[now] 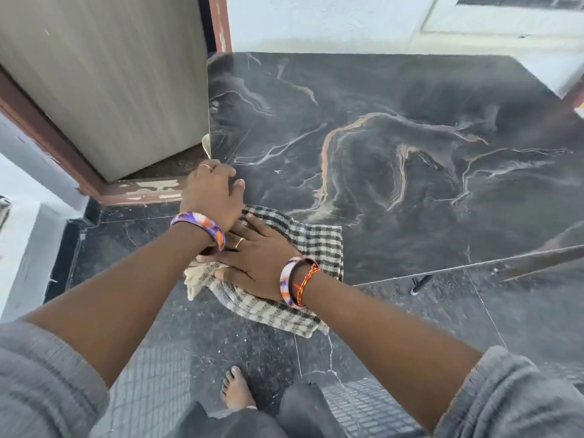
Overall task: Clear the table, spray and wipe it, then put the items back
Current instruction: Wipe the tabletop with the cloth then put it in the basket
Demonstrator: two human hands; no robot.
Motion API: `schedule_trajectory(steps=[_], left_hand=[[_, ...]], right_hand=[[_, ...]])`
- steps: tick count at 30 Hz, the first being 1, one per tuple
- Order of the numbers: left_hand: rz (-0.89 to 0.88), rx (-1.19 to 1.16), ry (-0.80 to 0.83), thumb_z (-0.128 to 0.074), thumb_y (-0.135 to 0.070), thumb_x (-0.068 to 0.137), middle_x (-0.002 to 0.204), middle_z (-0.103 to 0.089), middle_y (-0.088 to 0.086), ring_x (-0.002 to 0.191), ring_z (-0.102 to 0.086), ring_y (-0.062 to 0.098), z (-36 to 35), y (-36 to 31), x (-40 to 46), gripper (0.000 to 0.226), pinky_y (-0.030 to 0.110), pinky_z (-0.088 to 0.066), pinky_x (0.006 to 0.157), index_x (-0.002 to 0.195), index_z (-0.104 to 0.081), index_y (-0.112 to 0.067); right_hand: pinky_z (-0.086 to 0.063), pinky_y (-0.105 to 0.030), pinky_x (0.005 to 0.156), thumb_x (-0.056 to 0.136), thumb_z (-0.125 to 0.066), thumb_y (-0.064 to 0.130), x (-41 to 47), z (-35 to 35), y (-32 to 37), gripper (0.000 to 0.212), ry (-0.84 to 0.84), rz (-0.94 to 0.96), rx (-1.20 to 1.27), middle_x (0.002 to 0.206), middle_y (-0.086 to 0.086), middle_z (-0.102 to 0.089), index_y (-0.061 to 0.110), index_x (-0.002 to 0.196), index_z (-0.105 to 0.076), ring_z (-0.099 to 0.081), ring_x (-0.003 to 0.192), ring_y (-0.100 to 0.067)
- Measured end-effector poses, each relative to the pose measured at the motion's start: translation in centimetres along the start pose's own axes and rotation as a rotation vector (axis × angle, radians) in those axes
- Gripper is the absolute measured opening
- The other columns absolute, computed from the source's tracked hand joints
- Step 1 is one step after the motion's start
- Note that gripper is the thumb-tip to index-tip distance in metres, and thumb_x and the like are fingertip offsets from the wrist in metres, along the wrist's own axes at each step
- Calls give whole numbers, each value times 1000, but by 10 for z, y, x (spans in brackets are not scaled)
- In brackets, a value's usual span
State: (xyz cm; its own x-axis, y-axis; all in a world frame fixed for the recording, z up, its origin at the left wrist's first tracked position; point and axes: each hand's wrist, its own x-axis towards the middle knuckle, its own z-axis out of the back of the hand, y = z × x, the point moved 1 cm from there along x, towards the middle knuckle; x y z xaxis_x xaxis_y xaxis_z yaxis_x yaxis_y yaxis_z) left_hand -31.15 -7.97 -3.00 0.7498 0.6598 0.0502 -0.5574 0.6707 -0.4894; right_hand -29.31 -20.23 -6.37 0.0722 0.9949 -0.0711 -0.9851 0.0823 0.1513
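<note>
- The right hand (252,263) lies flat, fingers straight, pressing a checked cloth (303,245) at the near left corner of the dark marble table (395,147).
- Part of the cloth hangs over the table edge.
- The left hand (210,194) curls its fingers over the table's left edge, just beside the cloth.

You are looking down on a dark, veined stone floor (240,352) with thin pale joints between its slabs. A pale wood-grain door (104,83) stands at your upper left, set in a reddish-brown frame (60,143) with peeling paint at its base. White plastered walls (316,20) run behind, lit by soft daylight.
</note>
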Motion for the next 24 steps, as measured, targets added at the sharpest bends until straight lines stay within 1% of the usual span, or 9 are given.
schedule_trajectory(steps=[3, 5, 7, 10, 14, 16, 18, 22, 24], left_hand=[[-12, 19, 27, -48, -23, 90, 134, -46, 20, 123, -42, 38, -8, -19, -8, 34, 44, -34, 105, 118, -56, -6], [-39, 33, 52, -47, -23, 90, 133, -47, 21, 122, -42, 39, -18, -40, -14, 34, 44, -35, 104, 118, -56, -6], [-75, 36, 73, -47, -23, 90, 131, -48, 21, 122, -42, 39, -29, -64, -22, 34, 45, -35, 104, 117, -56, -5], [-135, 18, 83, -48, -21, 90, 129, -49, 21, 121, -43, 38, -47, -104, -34, 32, 44, -36, 102, 115, -56, -4], [-185, 1, 92, -47, -23, 90, 127, -50, 21, 121, -42, 37, -70, -154, -46, 30, 43, -34, 101, 113, -56, -6], [-220, -5, 98, -48, -23, 91, 128, -51, 21, 123, -42, 35, -83, -177, -50, 31, 39, -33, 102, 114, -57, -5], [-244, -6, 103, -48, -23, 90, 131, -49, 20, 123, -43, 34, -96, -200, -55, 31, 38, -34, 101, 114, -57, -4], [-275, -11, 126, -49, -24, 90, 135, -45, 17, 125, -42, 34, -118, -241, -60, 32, 40, -35, 103, 115, -58, -6], [-299, -8, 135, -48, -25, 91, 136, -45, 16, 125, -43, 34, -128, -260, -59, 32, 41, -36, 103, 116, -58, -8]], right_hand=[[3, -43, 118, 94, -31, 55, -27, -5, -4, 51, 22, 9, -2, 156, 6, -21, 44, 143, -23, -11, 146, -21], [2, -45, 117, 91, -36, 59, -50, -7, -14, 57, -1, 3, -47, 156, 4, -21, 45, 143, -21, -13, 145, -23], [-4, -46, 117, 90, -35, 61, -76, -10, -28, 58, -18, -22, -128, 155, 4, -24, 46, 143, -20, -18, 144, -24], [-7, -46, 117, 90, -32, 62, -118, -13, -60, 56, -32, -93, -196, 155, 4, -24, 46, 143, -20, -20, 143, -24], [-8, -47, 116, 89, -34, 62, -177, -8, -113, 58, -54, -209, -165, 156, 4, -23, 44, 143, -22, -18, 145, -24], [-8, -47, 116, 90, -33, 61, -209, -5, -141, 58, -60, -271, -151, 156, 5, -22, 44, 143, -21, -17, 145, -24], [-7, -48, 116, 90, -31, 61, -240, -2, -169, 57, -62, -339, -138, 156, 7, -20, 45, 144, -19, -16, 145, -24], [-4, -50, 115, 92, -26, 59, -292, 2, -218, 54, -50, -471, -111, 157, 9, -16, 45, 144, -18, -12, 146, -23], [-4, -49, 115, 89, -14, 63, -318, 3, -239, 59, -35, -533, -125, 157, 9, -14, 44, 144, -17, -10, 146, -23]])
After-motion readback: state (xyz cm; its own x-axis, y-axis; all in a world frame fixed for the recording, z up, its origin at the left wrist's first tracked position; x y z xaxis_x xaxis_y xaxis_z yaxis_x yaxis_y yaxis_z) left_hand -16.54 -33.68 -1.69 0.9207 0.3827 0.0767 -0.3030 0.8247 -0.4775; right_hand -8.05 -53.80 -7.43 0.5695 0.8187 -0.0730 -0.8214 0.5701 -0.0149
